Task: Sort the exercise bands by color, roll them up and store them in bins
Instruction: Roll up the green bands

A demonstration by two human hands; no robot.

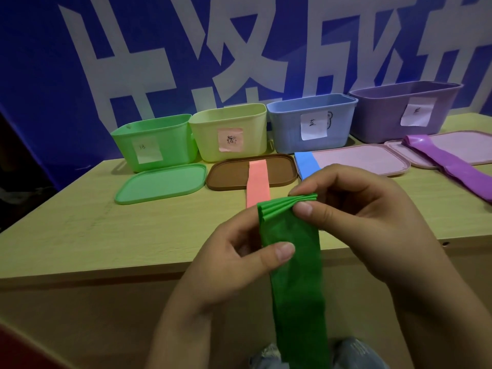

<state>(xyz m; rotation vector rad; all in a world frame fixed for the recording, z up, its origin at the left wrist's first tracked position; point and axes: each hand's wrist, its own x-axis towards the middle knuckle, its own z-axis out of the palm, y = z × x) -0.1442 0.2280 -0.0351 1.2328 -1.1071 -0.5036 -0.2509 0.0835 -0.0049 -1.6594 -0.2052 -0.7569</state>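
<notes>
A green exercise band (295,283) hangs down in front of the table edge, its top end bunched into folds. My left hand (234,259) pinches its left side with the thumb on top. My right hand (356,214) grips the folded top end between thumb and fingers. On the table lie a pink band (257,182), a blue band (306,162) partly hidden behind my right hand, and a purple band (450,162). Behind them stand a green bin (170,134), a yellow bin (207,137), a blue bin (285,129) and a purple bin (380,118).
Lids lie in front of the bins: a green lid (159,185), a brown lid (229,173) under the pink band, a pink lid (356,158) and another pink lid (463,142) under the purple band. The wooden table (80,230) ends just before my hands.
</notes>
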